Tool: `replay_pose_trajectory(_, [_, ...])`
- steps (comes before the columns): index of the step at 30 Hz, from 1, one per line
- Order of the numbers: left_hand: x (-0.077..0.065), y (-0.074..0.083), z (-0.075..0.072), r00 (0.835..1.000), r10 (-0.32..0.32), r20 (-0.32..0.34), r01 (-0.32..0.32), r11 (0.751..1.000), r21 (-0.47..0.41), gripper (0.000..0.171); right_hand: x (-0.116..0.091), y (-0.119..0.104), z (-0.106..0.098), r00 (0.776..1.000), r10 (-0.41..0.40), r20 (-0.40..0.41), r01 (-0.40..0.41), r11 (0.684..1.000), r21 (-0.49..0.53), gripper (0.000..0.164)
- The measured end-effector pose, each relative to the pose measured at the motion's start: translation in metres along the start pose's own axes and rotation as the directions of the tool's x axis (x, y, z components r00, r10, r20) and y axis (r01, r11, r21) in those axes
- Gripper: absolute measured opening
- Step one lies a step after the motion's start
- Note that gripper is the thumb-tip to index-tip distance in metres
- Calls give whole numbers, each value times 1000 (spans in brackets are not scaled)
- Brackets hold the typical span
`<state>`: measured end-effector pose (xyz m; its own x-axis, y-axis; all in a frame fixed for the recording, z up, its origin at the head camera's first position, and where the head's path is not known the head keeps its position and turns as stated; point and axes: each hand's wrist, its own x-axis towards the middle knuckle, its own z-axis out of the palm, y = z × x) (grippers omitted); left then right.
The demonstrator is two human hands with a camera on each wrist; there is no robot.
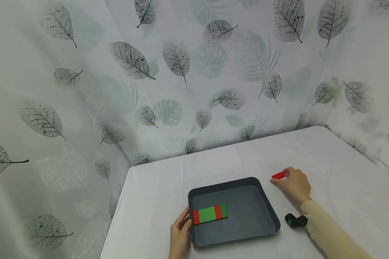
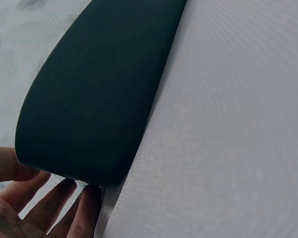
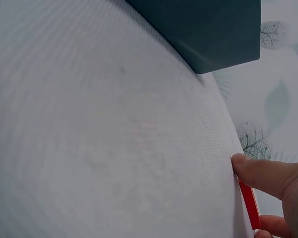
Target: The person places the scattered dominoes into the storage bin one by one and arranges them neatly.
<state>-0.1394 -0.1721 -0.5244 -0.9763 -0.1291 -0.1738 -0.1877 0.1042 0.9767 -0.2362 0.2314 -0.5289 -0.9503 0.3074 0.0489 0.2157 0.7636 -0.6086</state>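
Observation:
A dark grey rectangular tray [image 1: 243,230] lies on the white-covered table. In its left part, flat red and green tiles [image 1: 210,214] sit side by side in a short row. My left hand [image 1: 179,233] is at the tray's left side, its fingertips against the outer wall, as the left wrist view also shows. Beyond the tray's right side, my right hand [image 1: 295,185] pinches a red tile [image 1: 278,175] between thumb and fingers, low over the cloth. In the right wrist view the thumb [image 3: 263,176] covers one end of this tile.
A small black device [image 1: 296,220] is beside the right sleeve, near the tray's right edge. White cloth [image 1: 159,190] covers the table. Leaf-patterned curtains [image 1: 181,90] hang behind it and at both sides.

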Motion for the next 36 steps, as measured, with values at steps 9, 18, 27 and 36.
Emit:
replay_pose_trajectory(9, [0, 0, -1, 1000, 17, 10, -17, 1000, -4, 49, 0, 7, -2, 998, -61, -5, 61, 998, 26, 59])
replay_pose_trajectory(18, [-1, 1, 0, 1000, 9, 1, -9, 1000, -5, 48, 0, 7, -5, 998, -61, 34, 59, 997, 51, 61])
replay_pose_trajectory(27, [-1, 0, -1, 1000, 0, -1, 0, 1000, -11, 49, 4, 8, -6, 996, -45, 75, 43, 999, 25, 65])
replay_pose_trajectory(36, [1, -2, -2, 1000, 20, 19, -20, 1000, -15, 49, 8, 10, -5, 994, -29, 102, 28, 1000, 10, 67])
